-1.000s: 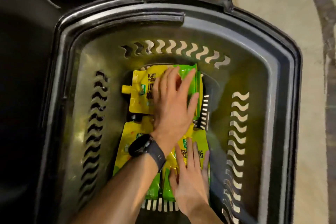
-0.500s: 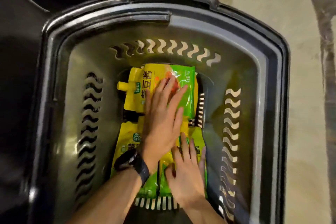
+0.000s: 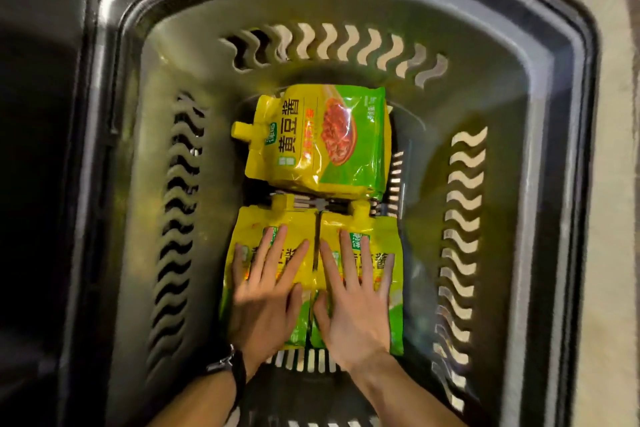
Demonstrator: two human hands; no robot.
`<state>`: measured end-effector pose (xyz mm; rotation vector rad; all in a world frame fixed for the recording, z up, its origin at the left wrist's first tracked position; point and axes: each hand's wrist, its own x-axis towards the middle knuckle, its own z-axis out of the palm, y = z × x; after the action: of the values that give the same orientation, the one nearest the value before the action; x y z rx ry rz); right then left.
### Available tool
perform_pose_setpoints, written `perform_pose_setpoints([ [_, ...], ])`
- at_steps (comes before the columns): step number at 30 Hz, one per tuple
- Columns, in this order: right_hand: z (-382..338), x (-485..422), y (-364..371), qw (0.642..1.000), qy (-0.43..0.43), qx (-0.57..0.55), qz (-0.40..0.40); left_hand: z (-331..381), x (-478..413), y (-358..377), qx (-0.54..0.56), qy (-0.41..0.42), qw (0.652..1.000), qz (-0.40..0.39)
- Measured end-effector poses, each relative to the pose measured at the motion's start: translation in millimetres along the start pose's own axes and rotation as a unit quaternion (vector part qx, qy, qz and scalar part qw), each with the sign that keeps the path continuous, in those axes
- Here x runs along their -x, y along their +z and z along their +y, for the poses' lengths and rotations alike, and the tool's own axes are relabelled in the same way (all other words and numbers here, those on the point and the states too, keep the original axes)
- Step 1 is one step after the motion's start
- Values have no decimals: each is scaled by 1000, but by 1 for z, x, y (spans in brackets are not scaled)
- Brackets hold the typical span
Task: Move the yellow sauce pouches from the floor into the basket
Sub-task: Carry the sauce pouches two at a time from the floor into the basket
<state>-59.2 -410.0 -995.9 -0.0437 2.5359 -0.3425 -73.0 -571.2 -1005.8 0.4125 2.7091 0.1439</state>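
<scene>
Two flat hands on pouches inside the basket (image 3: 561, 87).

The left hand (image 3: 266, 302) and right hand (image 3: 353, 302), fingers spread and gripping nothing, pressed two yellow pouches (image 3: 273, 218) at 6 o'clock; a third pouch (image 3: 322, 139) lay at 12 o'clock, unobstructed.

The light is dim and warm, with a yellowish cast. It falls from above into the basket (image 3: 540, 87), whose grey inner walls carry soft sheen, brightest on the right wall. The glossy pouches (image 3: 322, 139) show small glare patches along their creases. The left side outside the basket sinks into near black. Wide-angle bending curves the basket's rim toward the corners. Both hands (image 3: 266, 291) look slightly soft with motion blur.
</scene>
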Motion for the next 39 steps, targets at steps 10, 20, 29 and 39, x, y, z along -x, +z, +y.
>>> perform_pose_setpoints([
  [10,-5,29,-122,992,12,-87,-92,19,7,-105,24,-67,991,-116],
  [20,-36,162,-363,997,27,-41,-61,85,91,-387,-18,-75,992,-104],
  [29,-63,314,-546,997,-14,43,64,150,179,-586,-46,-73,996,9],
  [39,-51,397,-605,984,105,52,136,208,199,-658,-104,68,990,59],
])
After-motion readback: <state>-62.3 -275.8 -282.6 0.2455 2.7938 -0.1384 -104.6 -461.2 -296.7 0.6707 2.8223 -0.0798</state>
